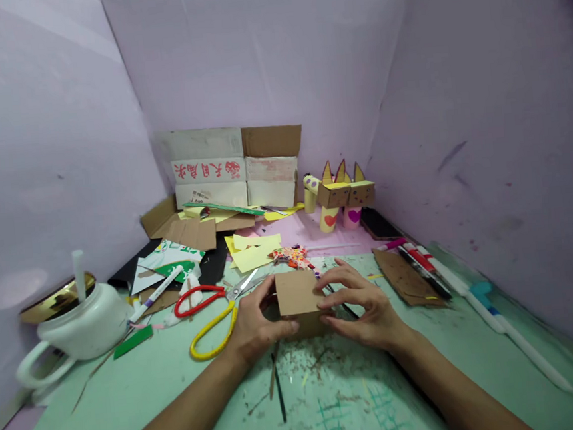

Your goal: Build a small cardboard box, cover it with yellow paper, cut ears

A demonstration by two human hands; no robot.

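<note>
A small brown cardboard box [299, 294] stands at the middle of the green table, between my two hands. My left hand [258, 321] is closed round its left side, thumb on the front face and fingers partly hidden behind it. The curved fingers of my right hand [359, 302] touch the right side, fingertips at the top's edge and thumb at the front. Scissors [231, 297] with red and yellow handles lie beside my left hand, blades pointing at the box. Behind the box is a patterned paper piece [293, 257].
At the left stand a white teapot-like cup [88, 326] and a marker [157, 293]. Paper scraps [254, 252] and a printed carton [213, 174] lie farther back. Two cat-eared cardboard figures [335, 196] stand back right. Cardboard [407, 275] and several pens lie right.
</note>
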